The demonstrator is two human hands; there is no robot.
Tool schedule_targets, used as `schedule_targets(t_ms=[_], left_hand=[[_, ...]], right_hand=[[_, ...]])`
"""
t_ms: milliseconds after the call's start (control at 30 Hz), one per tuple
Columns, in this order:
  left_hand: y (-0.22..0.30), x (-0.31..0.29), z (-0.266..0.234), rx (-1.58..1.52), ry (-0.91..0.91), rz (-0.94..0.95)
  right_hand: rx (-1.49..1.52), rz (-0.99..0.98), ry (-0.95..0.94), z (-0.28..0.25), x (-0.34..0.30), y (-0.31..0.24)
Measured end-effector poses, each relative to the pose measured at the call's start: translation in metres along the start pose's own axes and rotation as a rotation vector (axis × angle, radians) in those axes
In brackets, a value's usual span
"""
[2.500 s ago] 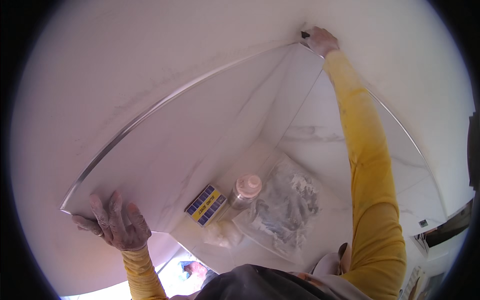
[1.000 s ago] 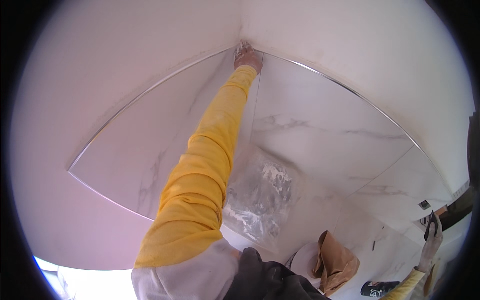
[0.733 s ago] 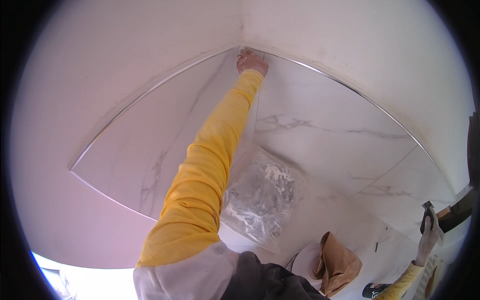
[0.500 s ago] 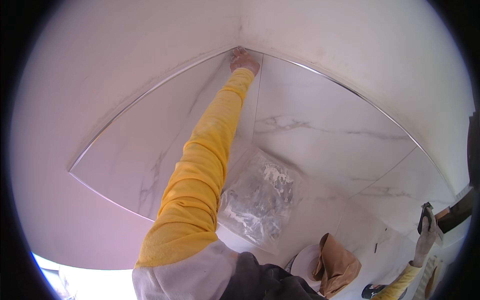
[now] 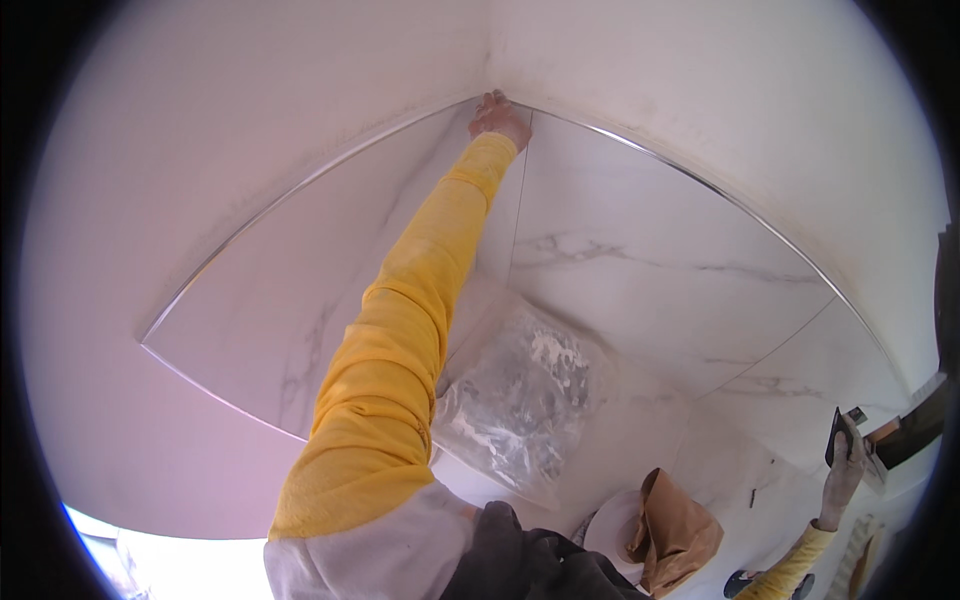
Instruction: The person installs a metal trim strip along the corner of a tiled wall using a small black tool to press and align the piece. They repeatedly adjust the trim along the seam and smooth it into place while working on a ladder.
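Note:
My left arm in a yellow sleeve stretches far up to the corner. There my left hand (image 5: 499,119) rests its outstretched fingers on the metal edge trim (image 5: 645,150) along the top of the marble-patterned wall tiles (image 5: 620,215); nothing shows in it. At the lower right, my right hand (image 5: 843,476) is closed around a dark flat tool (image 5: 837,436), whose exact kind is not clear. This hand is close to a dark long object (image 5: 912,428) by the wall.
A clear plastic bag (image 5: 525,390) smeared with white lies below the corner. Crumpled brown paper (image 5: 680,535) sits beside a white roll (image 5: 612,530). A small dark stick-like piece (image 5: 753,497) lies on the pale floor. Bare plaster wall (image 5: 250,120) rises above the trim.
My left hand has slid slightly right and its fingertips now reach across the trim at the corner. My right hand has shifted a little left and tilted the dark tool.

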State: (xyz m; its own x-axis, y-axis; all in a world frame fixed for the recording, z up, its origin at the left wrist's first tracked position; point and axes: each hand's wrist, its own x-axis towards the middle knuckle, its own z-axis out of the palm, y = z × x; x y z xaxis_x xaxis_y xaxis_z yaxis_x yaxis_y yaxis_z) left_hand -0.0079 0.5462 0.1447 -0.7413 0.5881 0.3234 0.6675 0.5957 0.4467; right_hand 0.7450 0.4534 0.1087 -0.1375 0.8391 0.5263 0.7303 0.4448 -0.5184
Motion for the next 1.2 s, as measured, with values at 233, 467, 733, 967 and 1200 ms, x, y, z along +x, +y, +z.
schedule_targets(t_ms=[233, 467, 733, 967, 1200], left_hand=[[0.000, 0.005, -0.002, 0.042, -0.070, -0.047], [-0.005, 0.004, -0.007, -0.002, -0.032, 0.005], [0.004, -0.045, -0.023, 0.306, 0.340, 0.638], [-0.087, 0.002, -0.104, 0.861, 0.066, 0.653], [-0.094, 0.016, -0.097, 0.851, -0.143, 0.788]], right_hand=[[-0.019, 0.024, -0.041, -0.002, -0.004, -0.002], [-0.018, -0.099, -0.002, 0.027, 0.000, -0.014], [-0.214, -0.303, -0.015, 0.068, 0.073, -0.098], [-0.371, -0.571, 0.112, 0.112, 0.210, -0.107], [-0.541, -0.582, -0.039, 0.218, 0.253, -0.187]])
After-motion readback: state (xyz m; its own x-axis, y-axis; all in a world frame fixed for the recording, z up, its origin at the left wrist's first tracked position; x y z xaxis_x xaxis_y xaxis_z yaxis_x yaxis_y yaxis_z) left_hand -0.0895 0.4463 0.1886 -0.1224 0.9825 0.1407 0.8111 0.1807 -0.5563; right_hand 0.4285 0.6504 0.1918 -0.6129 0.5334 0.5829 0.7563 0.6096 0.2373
